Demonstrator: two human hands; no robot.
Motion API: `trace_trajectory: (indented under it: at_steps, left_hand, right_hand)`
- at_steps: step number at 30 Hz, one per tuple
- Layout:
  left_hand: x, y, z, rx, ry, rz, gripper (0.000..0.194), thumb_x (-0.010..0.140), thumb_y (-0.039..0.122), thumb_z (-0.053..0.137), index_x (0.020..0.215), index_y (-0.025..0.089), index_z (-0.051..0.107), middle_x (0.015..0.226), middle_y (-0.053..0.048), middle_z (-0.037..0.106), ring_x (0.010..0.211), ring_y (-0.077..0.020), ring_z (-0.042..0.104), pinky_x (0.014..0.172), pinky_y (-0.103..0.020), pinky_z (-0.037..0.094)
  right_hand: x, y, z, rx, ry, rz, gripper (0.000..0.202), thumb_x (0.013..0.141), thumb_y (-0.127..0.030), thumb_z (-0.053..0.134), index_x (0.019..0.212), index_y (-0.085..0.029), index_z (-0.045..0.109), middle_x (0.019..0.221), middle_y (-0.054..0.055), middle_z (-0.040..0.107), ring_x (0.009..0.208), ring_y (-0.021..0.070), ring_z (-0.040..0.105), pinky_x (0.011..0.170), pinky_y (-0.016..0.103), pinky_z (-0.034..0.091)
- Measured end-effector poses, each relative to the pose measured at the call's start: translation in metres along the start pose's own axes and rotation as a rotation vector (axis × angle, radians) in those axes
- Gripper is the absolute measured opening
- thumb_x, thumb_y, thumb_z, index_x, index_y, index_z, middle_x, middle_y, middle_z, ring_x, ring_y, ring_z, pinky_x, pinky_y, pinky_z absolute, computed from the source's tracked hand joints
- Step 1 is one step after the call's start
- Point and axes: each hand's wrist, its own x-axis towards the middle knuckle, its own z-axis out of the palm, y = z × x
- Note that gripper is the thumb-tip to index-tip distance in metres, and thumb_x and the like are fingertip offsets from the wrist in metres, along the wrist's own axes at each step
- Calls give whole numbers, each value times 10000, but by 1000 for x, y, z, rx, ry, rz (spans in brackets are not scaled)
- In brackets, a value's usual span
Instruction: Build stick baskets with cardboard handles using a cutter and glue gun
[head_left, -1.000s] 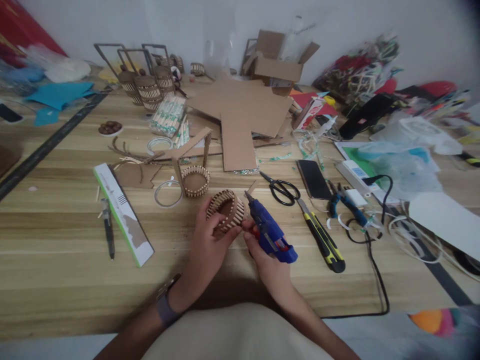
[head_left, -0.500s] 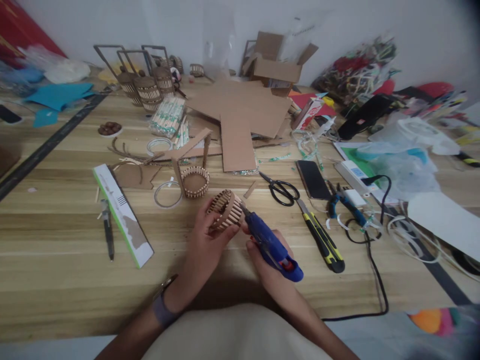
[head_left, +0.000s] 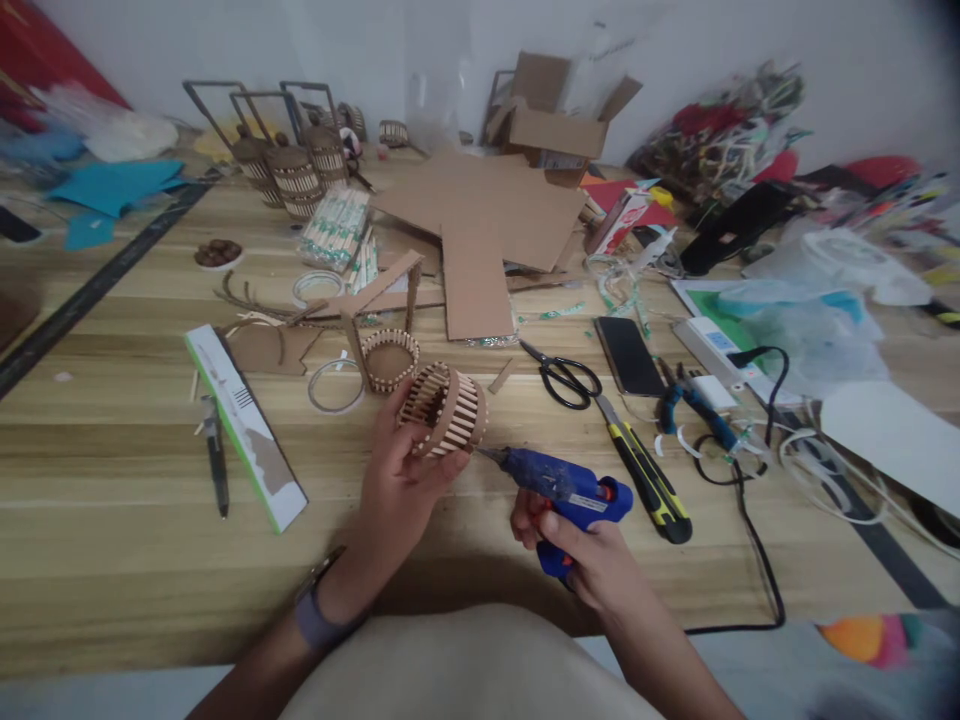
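Note:
My left hand (head_left: 405, 465) is closed around a small basket (head_left: 457, 412) of light sticks with brown bands, tilted on its side above the table. In my right hand (head_left: 574, 540) is a blue glue gun (head_left: 551, 475), gripped by its handle. The gun's nozzle points left, close to the lower edge of the basket; I cannot tell whether it touches. Just behind the held basket, a similar stick ring with a tall cardboard handle (head_left: 390, 362) stands on the table.
Black scissors (head_left: 566, 382), a phone (head_left: 628, 356) and a yellow-black utility knife (head_left: 646, 480) lie to the right. Cardboard sheets (head_left: 476, 280) and bundled sticks (head_left: 336, 230) are behind. A long white-green strip (head_left: 247, 425) and a pen (head_left: 216, 460) lie left. A black cord (head_left: 761, 570) runs along the right.
My right hand has drawn the glue gun right and turned it more level, its nozzle now lower on the basket. My left hand has shifted slightly left and turned the basket.

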Motion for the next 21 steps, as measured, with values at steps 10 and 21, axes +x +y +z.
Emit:
trace_trajectory:
  at_steps: [10, 21]
  left_hand:
    - [-2, 1, -2, -15, -17, 16, 236, 848, 432, 751, 850, 209, 676, 1633, -45, 325, 1505, -325, 332, 1146, -441, 455]
    - [-3, 3, -2, -59, -23, -6, 217, 836, 411, 751, 866, 215, 664, 1646, -30, 308, 1512, -319, 328, 1093, -416, 510]
  right_hand:
    - [3, -2, 4, 35, 17, -6, 408, 729, -585, 802, 700, -211, 642, 646, 11, 601, 557, 152, 529, 552, 295, 454]
    - [2, 2, 3, 105, -5, 17, 330, 761, -500, 820, 746, -203, 678, 688, 8, 630, 564, 135, 542, 570, 281, 450]
